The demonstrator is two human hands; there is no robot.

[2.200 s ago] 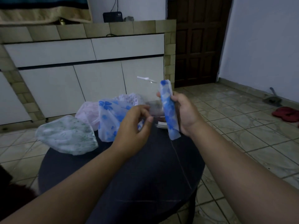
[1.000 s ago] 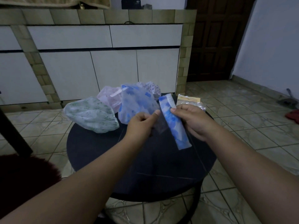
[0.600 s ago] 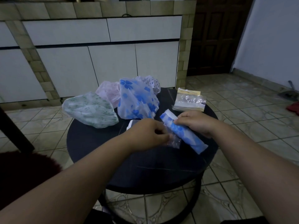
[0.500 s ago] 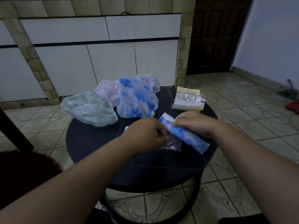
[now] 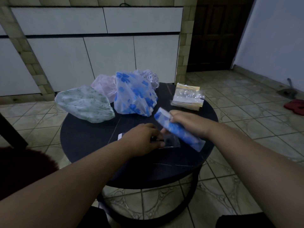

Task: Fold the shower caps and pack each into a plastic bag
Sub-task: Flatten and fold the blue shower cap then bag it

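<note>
My right hand (image 5: 189, 123) grips a folded blue-flowered shower cap (image 5: 179, 131), a long strip slanting down to the right above the round dark table (image 5: 92, 142). My left hand (image 5: 144, 139) pinches a small clear plastic bag (image 5: 171, 142) that lies low over the table, right beside the strip's near side. Unfolded caps sit at the table's back: a green-patterned one (image 5: 85, 104), a pink one (image 5: 103, 85), a blue-flowered one (image 5: 134, 96) and a white dotted one (image 5: 149, 76).
A stack of clear plastic bags (image 5: 187, 98) lies at the table's back right. White cabinets (image 5: 107, 58) stand behind the table and a dark door (image 5: 213, 35) is to the right. Red slippers (image 5: 296, 106) lie on the tiled floor.
Both hands have come down from chest height to just above the table. The folded cap has tilted from upright to slanting, and the clear bag now lies low by my left hand.
</note>
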